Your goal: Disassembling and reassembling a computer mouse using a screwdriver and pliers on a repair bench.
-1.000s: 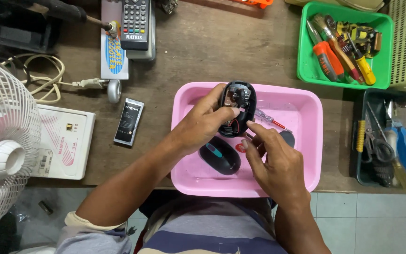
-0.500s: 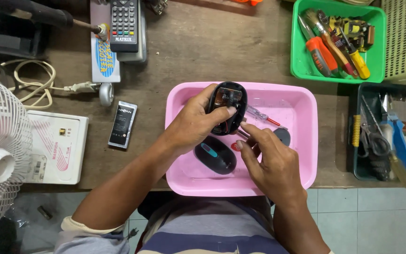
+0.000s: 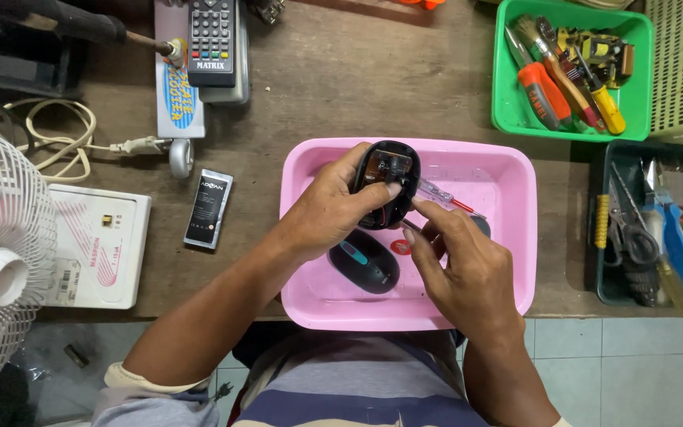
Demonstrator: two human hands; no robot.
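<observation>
**Open mouse base held over the pink tray**

Probably light, stiff and a little slippery: a small black mouse base point(image 3: 386, 183), oval, its shell off so that the circuit board and thin wires inside lie bare. Fragile there, by the look of it; best gripped by the plastic rim at the sides, never by the board or wires. Held just above the far half of the pink tray point(image 3: 515, 170), tilted with the open side up.

Left hand point(image 3: 330, 212) wrapped around the left edge of the base, fingers curled shut on it, thumb across the open face. Right hand point(image 3: 460, 265) just beside the near edge of the base, fingers pinched on what seems a thin screwdriver point(image 3: 443, 194) with a clear and red handle; the tip hidden behind the fingers.

Inside the tray, below the base: the black mouse cover point(image 3: 364, 265) with a teal wheel. Left of the tray, a flat phone battery point(image 3: 209, 208); further left, a white box point(image 3: 98, 245) and a white fan point(image 3: 1, 261). Beyond the tray, a remote control point(image 3: 212, 39). Right of it, a green bin point(image 3: 507, 95) of tools.
</observation>
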